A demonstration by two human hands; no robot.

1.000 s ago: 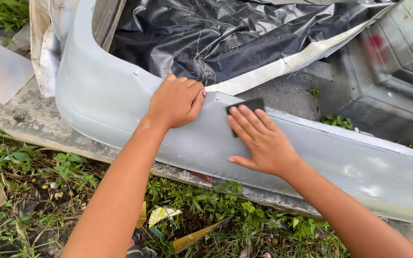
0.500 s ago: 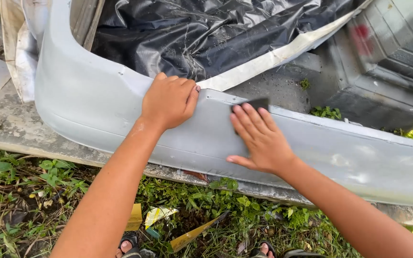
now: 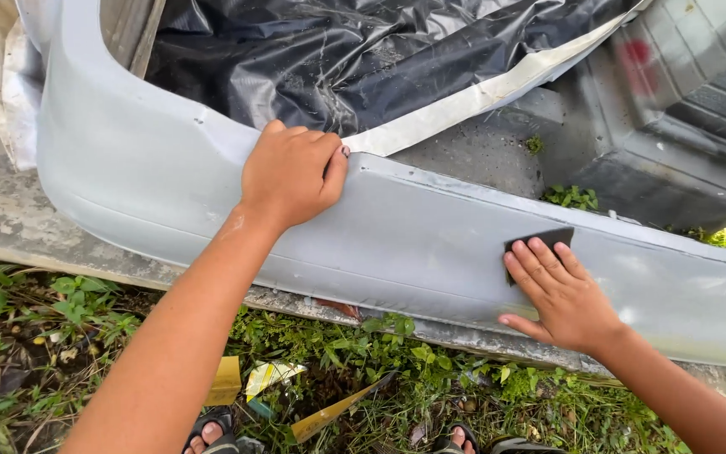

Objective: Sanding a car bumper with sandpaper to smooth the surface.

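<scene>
left hand: clenched over top edge of grey bumper | right hand: fingers flat, pressing dark sanding sheet on bumper face | bumper lying over grass

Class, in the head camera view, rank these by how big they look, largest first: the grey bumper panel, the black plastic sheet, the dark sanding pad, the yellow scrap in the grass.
1. grey bumper panel
2. black plastic sheet
3. yellow scrap
4. dark sanding pad, mostly hidden under the right hand, so ranks 3 and 4 are unsure.
</scene>
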